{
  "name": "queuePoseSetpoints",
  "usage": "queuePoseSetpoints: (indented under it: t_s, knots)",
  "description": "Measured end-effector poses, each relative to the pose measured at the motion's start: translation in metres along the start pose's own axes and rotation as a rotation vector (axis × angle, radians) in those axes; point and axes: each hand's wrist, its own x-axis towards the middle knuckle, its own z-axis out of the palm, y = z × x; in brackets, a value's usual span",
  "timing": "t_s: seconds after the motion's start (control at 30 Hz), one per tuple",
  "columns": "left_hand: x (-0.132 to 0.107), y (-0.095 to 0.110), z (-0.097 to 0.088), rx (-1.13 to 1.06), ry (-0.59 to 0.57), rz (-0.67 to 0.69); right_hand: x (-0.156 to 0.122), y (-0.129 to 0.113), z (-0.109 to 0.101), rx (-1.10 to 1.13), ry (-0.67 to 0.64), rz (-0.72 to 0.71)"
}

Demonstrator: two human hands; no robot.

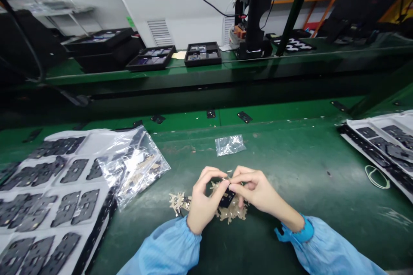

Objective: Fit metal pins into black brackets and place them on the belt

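Observation:
In the head view my left hand [204, 202] is closed, its thumb and fingers pinching the edge of a small flat black part [227, 198]. My right hand [258, 187] meets it at the part's upper edge, thumb and forefinger pressed together. What those right fingertips pinch is too small and covered to make out. Beneath both hands lies a pile of small tan, irregularly cut pieces [232, 214]. A second heap of similar pieces [178, 202] sits just left of my left hand, partly hidden by it.
At left, a white tray [69, 176] carries rows of black parts, with a clear zip bag [138, 169] of tan pieces over its edge. A small clear bag [230, 145] lies ahead. Another parts tray [358, 131] and a rubber band [377, 177] are right. Black boxes [202, 61] stand on the shelf.

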Motion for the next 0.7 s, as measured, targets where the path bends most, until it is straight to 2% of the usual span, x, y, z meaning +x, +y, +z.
queuePoseSetpoints:
  t_s: [0.1,0.17,0.2,0.23,0.27,0.3,0.37,0.43,0.5,0.57,0.7]
  knots:
    - [0.004,-0.007,-0.003,0.005,0.087,-0.048,0.019,-0.003,-0.028,-0.233,0.055,-0.140]
    - [0.006,-0.011,-0.006,0.018,0.140,-0.056,0.040,-0.007,-0.067,-0.559,0.273,-0.315]
    - [0.008,-0.012,-0.007,0.017,0.159,-0.057,0.051,-0.009,-0.091,-0.753,0.438,-0.389]
    - [0.009,-0.013,-0.009,0.014,0.173,-0.056,0.063,-0.011,-0.117,-0.951,0.612,-0.397]
    - [0.010,-0.014,-0.010,0.010,0.177,-0.056,0.073,-0.012,-0.142,-1.154,0.736,-0.324]
    - [0.012,-0.014,-0.011,0.007,0.174,-0.056,0.082,-0.012,-0.165,-1.336,0.789,-0.191]
    - [0.013,-0.014,-0.012,0.002,0.155,-0.054,0.095,-0.013,-0.201,-1.416,0.785,-0.080]
    - [0.014,-0.014,-0.012,0.002,0.141,-0.051,0.104,-0.014,-0.216,-1.452,0.755,0.013]
    - [0.015,-0.012,-0.012,0.006,0.143,-0.047,0.115,-0.016,-0.213,-1.491,0.735,0.077]
    - [0.015,-0.010,-0.013,0.013,0.142,-0.042,0.136,-0.019,-0.191,-1.520,0.703,0.103]
    - [0.016,-0.007,-0.014,0.036,0.149,-0.021,0.199,-0.018,-0.113,-1.520,0.525,0.098]
